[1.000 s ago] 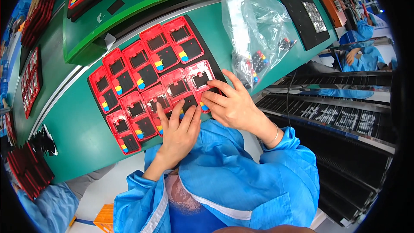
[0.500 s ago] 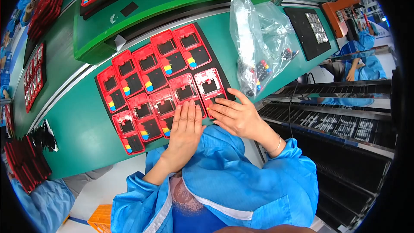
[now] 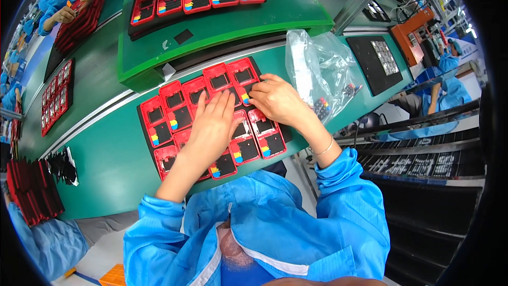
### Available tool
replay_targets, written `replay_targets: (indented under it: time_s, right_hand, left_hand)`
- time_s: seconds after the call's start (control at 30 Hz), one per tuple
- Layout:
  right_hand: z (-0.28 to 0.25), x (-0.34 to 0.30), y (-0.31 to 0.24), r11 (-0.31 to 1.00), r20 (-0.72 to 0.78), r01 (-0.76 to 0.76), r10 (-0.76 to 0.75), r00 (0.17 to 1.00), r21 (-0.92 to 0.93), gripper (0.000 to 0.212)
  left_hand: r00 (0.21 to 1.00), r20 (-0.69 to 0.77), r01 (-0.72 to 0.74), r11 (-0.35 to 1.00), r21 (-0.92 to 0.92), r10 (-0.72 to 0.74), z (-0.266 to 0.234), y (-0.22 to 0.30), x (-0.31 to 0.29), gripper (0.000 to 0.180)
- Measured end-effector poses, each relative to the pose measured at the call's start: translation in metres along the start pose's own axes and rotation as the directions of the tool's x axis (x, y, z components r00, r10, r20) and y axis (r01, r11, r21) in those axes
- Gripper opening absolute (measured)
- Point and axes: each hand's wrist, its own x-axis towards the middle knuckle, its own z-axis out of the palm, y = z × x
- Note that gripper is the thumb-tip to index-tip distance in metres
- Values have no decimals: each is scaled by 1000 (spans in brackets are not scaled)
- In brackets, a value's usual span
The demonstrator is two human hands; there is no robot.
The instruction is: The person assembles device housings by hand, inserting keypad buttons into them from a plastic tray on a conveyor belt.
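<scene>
Several red plastic casings (image 3: 267,135) lie in two rows on a black mat (image 3: 286,133), each with a rectangular window and a dark lower panel. Small blue, yellow and red pieces sit in the panels' corners. My left hand (image 3: 209,127) lies flat over the middle casings, its fingers stretched toward the far row and covering parts of both rows. Beside it, my right hand (image 3: 280,100) rests with bent, partly spread fingers on the lower part of the far-right casing (image 3: 243,70). Its fingertips touch near that casing's coloured pieces; nothing shows in its grasp.
A clear plastic bag (image 3: 325,66) with small coloured pieces lies to the right. Behind the mat stands a green raised shelf (image 3: 227,39) carrying more casings. Red casings are stacked (image 3: 32,190) at left. A co-worker's hands (image 3: 79,5) work at far left. A rack (image 3: 423,164) stands at right.
Both hands have moved from the near row toward the far row, uncovering the near-right casings. My right fingers have come to the far-right casing. The view has shifted.
</scene>
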Motion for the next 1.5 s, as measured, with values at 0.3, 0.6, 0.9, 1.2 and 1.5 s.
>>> replay_targets:
  time_s: [0.3,0.6,0.9,1.2,1.5]
  right_hand:
    - [5,6,6,999,-21,36,-36,999,-34,19]
    - [19,33,-9,986,-145,159,-164,976,-48,23]
    - [15,43,-17,950,18,248,-249,968,-190,20]
    - [22,61,-48,930,75,361,-357,931,-65,16]
    - [26,54,-54,940,37,319,-317,948,-123,18]
  left_hand:
    - [1000,22,13,998,67,-14,44,-8,8,62]
    - [999,23,31,998,-53,-30,26,-10,1,63]
    - [993,113,22,997,76,-30,-17,-50,-45,55]
    - [999,47,12,985,170,-20,3,-47,-59,67]
    - [996,60,68,998,7,-68,-2,-48,-51,56]
